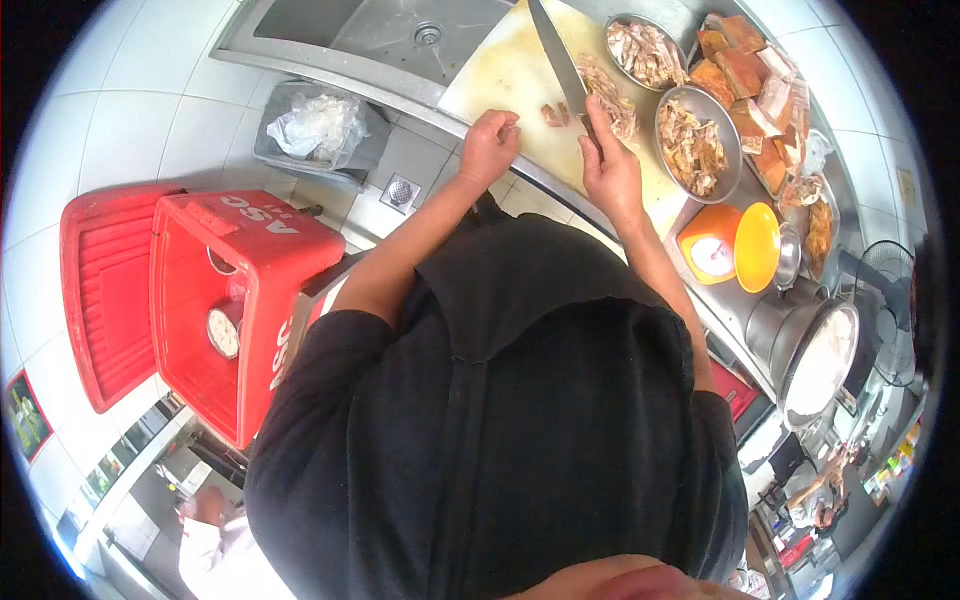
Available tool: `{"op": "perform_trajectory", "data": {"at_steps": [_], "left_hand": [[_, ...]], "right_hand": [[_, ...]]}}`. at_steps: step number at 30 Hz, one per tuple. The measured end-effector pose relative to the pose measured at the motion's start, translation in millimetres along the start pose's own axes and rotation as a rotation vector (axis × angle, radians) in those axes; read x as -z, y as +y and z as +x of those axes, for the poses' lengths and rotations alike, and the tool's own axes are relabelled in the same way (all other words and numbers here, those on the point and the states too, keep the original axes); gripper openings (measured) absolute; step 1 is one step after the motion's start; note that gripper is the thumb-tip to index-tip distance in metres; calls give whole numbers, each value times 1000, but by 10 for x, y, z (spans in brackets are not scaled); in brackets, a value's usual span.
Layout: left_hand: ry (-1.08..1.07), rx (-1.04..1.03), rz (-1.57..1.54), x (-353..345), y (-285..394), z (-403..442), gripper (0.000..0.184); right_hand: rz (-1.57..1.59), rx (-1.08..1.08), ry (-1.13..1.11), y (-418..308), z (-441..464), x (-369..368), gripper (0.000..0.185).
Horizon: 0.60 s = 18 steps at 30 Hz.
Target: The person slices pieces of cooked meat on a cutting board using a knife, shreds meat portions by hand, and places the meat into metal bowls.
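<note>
Head view: your steel table [722, 303] spans the space in front of you, with the sink [378, 45] at its left end, perhaps to keep wet work away from the food. Beside the sink lies the pale cutting board [497, 62], placed within reach of both your hands. Past its right side, browned meat chunks [745, 75] are heaped, seemingly kept close yet off the cutting space. Your knife [560, 62] points away from you over the board, its blade alongside the cut meat. Between board and heap stand two steel bowls holding cut pieces, the nearer bowl [726, 118] and the farther bowl [626, 23], likely so that filling them takes only a short reach. Your right hand [611, 170] has its grip closed around the handle, probably for firm control. Your left hand [489, 147] sits near the board's front edge, clear of the blade, its grip loosely curled; whether it holds anything, you cannot tell. Smallest, the sliced meat [617, 103] lies right of the blade and a few scraps [554, 114] left of it.
</note>
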State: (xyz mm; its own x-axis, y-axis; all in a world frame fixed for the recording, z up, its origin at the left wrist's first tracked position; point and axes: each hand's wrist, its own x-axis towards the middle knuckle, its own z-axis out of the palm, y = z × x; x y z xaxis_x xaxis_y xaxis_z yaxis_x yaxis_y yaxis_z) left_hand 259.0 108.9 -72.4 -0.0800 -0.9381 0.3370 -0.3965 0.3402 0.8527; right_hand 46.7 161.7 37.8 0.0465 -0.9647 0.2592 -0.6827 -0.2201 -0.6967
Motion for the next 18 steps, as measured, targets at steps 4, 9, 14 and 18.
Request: {"op": "perform_trajectory", "data": {"at_steps": [4, 9, 14, 18], "left_hand": [[-13, -14, -33, -44, -2, -95, 15], [14, -54, -11, -51, 18, 70, 15], [34, -2, -22, 86, 21, 44, 14], [42, 12, -8, 76, -2, 85, 16]], "right_hand": [[-198, -299, -318, 299, -57, -272, 70], [-236, -238, -288, 179, 92, -121, 70], [78, -254, -123, 266, -74, -40, 70], [-84, -148, -367, 554, -260, -141, 68]]}}
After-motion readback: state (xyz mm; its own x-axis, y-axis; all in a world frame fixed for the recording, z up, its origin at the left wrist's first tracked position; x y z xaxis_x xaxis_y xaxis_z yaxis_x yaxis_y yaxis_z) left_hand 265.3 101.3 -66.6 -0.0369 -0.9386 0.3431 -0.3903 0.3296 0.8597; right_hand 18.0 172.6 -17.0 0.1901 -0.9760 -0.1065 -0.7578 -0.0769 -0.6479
